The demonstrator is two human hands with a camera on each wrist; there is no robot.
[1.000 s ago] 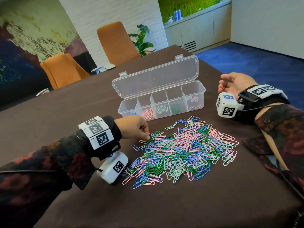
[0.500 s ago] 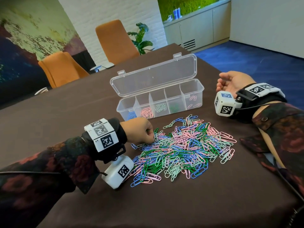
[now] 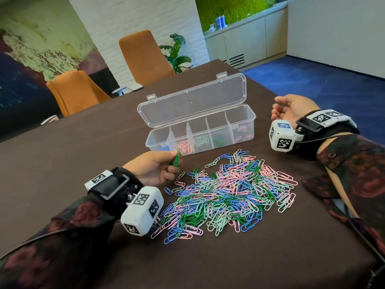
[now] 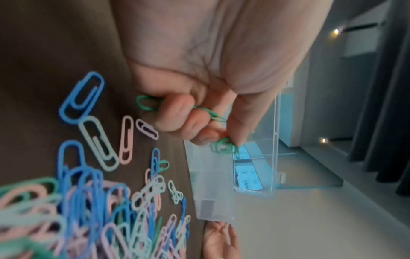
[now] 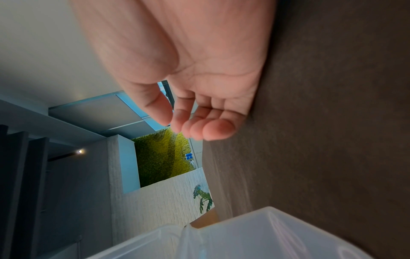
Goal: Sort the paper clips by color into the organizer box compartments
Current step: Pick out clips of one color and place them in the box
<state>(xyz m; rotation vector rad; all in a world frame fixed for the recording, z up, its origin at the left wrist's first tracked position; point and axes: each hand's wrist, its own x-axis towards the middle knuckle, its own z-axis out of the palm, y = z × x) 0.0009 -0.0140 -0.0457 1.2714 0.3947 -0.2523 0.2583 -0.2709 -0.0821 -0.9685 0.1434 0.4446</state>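
A heap of pink, blue, green and pale mint paper clips (image 3: 227, 192) lies on the brown table in front of me. Behind it stands the clear organizer box (image 3: 245, 130) with its lid up; blue, pink, mint and green clips lie in separate compartments. My left hand (image 3: 166, 163) is raised at the heap's far left edge, just in front of the box, and pinches green paper clips (image 3: 177, 158) between thumb and fingers. The left wrist view shows the green clips (image 4: 213, 113) running through the curled fingers. My right hand (image 3: 291, 107) rests palm up, right of the box, loosely curled and holding nothing.
Two orange chairs (image 3: 143, 57) stand behind the table's far side, with a potted plant (image 3: 177, 53) beyond. The table's right edge (image 3: 268, 88) drops to blue carpet close to my right hand. Bare brown tabletop (image 3: 62, 147) lies left of the box and heap.
My left hand has lifted off the heap's left edge, turned palm-side up and now holds green clips raised toward the box. The right hand has stayed put.
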